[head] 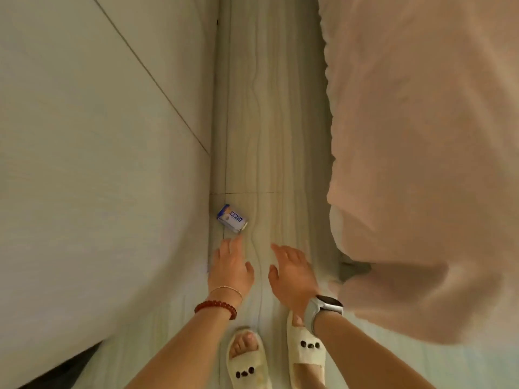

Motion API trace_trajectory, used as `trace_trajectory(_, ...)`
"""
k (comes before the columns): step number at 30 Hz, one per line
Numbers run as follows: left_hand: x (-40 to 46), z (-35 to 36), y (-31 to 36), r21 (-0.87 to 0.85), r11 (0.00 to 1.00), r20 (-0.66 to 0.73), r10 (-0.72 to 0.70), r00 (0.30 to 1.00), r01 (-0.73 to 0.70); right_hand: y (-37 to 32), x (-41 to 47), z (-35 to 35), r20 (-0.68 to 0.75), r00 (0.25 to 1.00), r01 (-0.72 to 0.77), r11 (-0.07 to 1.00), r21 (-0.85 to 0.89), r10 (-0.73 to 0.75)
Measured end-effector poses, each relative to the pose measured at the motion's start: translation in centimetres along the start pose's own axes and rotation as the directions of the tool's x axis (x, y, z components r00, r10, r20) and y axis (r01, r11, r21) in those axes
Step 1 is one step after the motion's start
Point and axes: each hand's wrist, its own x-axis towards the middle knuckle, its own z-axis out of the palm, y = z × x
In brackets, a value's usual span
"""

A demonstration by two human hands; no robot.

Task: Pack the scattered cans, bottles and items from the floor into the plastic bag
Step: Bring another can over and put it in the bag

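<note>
On the pale wood-grain floor (269,136), close to the white wall (98,164), a small blue-and-white can (232,219) lies on its side. Just short of it the left hand (230,269) reaches forward with fingers straight and spread, holding nothing; the right hand (292,272) beside it is likewise relaxed and empty. A pinkish blanket (421,164) hangs on the right. Cream slippers (247,360) show below.

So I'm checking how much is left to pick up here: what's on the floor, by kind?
Cans: 1, a blue and white can lying on its side by the wall.
Bottles: 0 in view.
Plastic bags: 0 in view.
Total: 1. Both hands are empty.
</note>
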Motion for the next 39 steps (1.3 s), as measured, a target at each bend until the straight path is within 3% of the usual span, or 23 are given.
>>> trace_trajectory(5, 15.2, 7.8, -4.8, 0.268, 0.958, 0.015, 0.101, 0.995, -0.102, 7.4, 12.3, 8.4, 0.099, 0.995, 0.021, 0.978, -0.206, -0.001)
trace_trajectory(9, 22.8, 10.3, -8.1, 0.634, 0.742, 0.080, 0.219, 0.972, -0.219, 11.4, 18.1, 12.3, 0.108, 0.994, 0.015, 0.947, -0.320, 0.020)
trace_trajectory(12, 25.8, 10.8, -9.7, 0.699, 0.638, 0.109, 0.351, 0.930, -0.323, 12.8, 19.5, 14.0, 0.097, 0.995, 0.020, 0.923, -0.385, 0.019)
trace_trajectory(14, 26.8, 10.5, -9.9, 0.668, 0.646, 0.045, 0.460, 0.887, -0.369, 13.2, 19.5, 14.3, 0.095, 0.995, 0.027, 0.922, -0.386, 0.010)
trace_trajectory(18, 24.2, 9.6, -8.8, 0.427, 0.862, 0.082, 0.263, 0.961, -0.272, 12.4, 19.2, 12.7, 0.168, 0.984, 0.003, 0.939, -0.344, 0.058)
trace_trajectory(21, 19.1, 9.1, -6.8, 0.113, 0.980, -0.006, 0.168, 0.986, -0.166, 10.1, 17.5, 10.5, 0.151, 0.984, -0.060, 0.970, -0.234, 0.097)
trace_trajectory(24, 13.3, 7.7, -4.8, -0.220, 0.973, -0.002, 0.072, 0.997, -0.071, 6.9, 13.0, 8.2, 0.093, 0.989, -0.113, 0.992, -0.058, 0.118)
trace_trajectory(28, 5.1, 4.3, -2.9, -0.530, 0.846, 0.039, -0.046, 0.998, 0.060, 4.0, 4.1, 5.2, 0.125, 0.980, -0.163, 0.984, 0.068, 0.154)
trace_trajectory(32, -3.6, -1.4, -0.5, -0.521, 0.852, -0.012, -0.060, 0.998, 0.045, 1.2, -5.9, 1.5, 0.115, 0.972, -0.217, 0.969, 0.116, 0.204)
trace_trajectory(36, -12.3, -7.5, 2.2, -0.482, 0.871, -0.053, 0.075, 0.996, -0.091, -1.8, -16.0, -4.1, -0.103, 0.955, -0.236, 0.921, 0.311, 0.280)
trace_trajectory(39, -18.7, -10.6, 4.6, -0.453, 0.872, -0.043, 0.185, 0.982, -0.184, -2.5, -24.0, -7.3, -0.191, 0.924, -0.227, 0.877, 0.423, 0.331)
